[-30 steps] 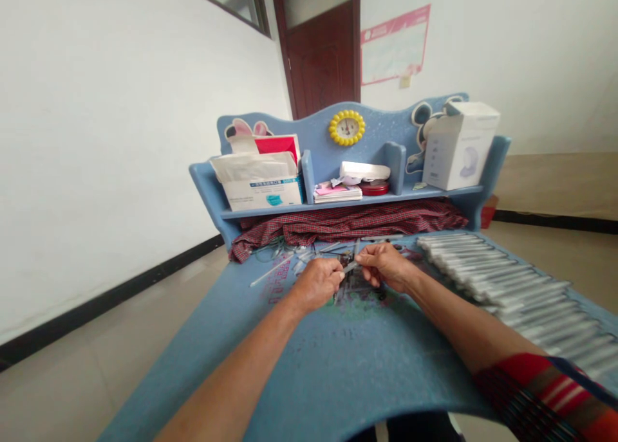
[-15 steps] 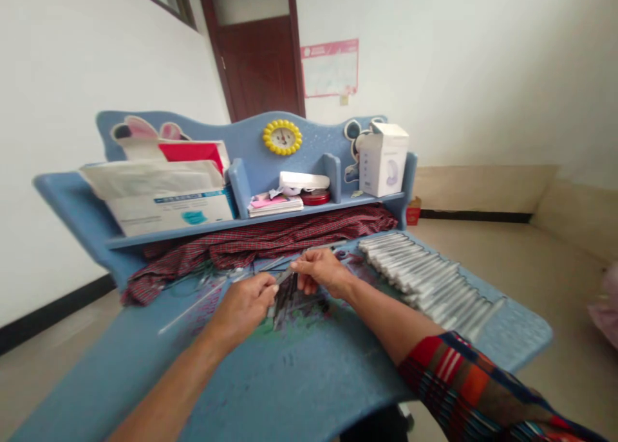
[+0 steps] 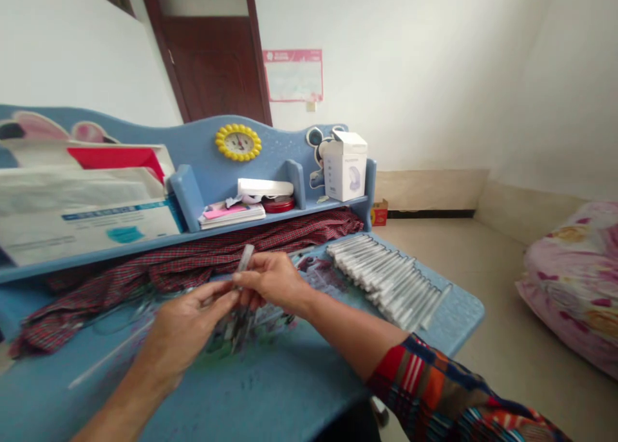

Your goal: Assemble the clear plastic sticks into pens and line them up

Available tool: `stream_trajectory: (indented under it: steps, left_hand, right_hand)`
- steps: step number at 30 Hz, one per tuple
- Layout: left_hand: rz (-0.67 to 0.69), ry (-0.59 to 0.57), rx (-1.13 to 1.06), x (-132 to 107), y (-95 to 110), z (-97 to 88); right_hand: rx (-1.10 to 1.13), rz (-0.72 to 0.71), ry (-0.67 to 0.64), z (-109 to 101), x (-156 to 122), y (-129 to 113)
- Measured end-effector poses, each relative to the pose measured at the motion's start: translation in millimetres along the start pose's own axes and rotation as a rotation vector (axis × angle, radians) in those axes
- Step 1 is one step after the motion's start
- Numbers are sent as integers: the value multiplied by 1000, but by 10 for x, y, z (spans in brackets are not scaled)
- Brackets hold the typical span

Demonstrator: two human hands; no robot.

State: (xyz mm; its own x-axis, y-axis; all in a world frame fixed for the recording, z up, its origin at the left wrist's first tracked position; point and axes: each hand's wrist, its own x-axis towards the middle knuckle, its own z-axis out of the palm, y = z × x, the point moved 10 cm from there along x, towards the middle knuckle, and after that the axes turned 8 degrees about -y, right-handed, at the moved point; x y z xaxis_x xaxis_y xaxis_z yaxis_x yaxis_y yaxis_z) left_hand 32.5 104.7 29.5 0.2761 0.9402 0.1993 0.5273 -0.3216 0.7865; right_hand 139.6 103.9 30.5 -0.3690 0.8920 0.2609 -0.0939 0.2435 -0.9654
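My right hand (image 3: 273,281) pinches a slim clear pen tube (image 3: 244,260) that tilts up and away from me. My left hand (image 3: 186,326) meets it from the left, fingers closed on the tube's lower end, though motion blurs them. Both hands hover over a small pile of dark pen parts (image 3: 236,326) on the blue desk (image 3: 290,390). A thin white refill rod (image 3: 103,358) lies loose on the desk to the left.
A row of several finished grey pens (image 3: 391,278) lies along the desk's right side. A red checked cloth (image 3: 193,262) bunches under the shelf, which holds a white box (image 3: 344,165), books and a yellow clock (image 3: 237,142). A flowered bed (image 3: 574,275) stands at right.
My head has turned right, so the desk slid left and the bed came into view. The hands have lifted the tube and tilted it more upright.
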Motion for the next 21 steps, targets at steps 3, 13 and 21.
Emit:
stream_trajectory:
  steps: [3,13,21]
  left_hand:
    - [-5,5,-63,1,2,3]
    - [-26,-122,153,5,-75,156]
    - [3,-123,428,30,-54,131]
  right_hand:
    - [-337,-145,70,-153,-264,-489]
    - [-1933,245,-128,-895,-1608,-767]
    - [-2047,470,-343,-1207,-1864,-231]
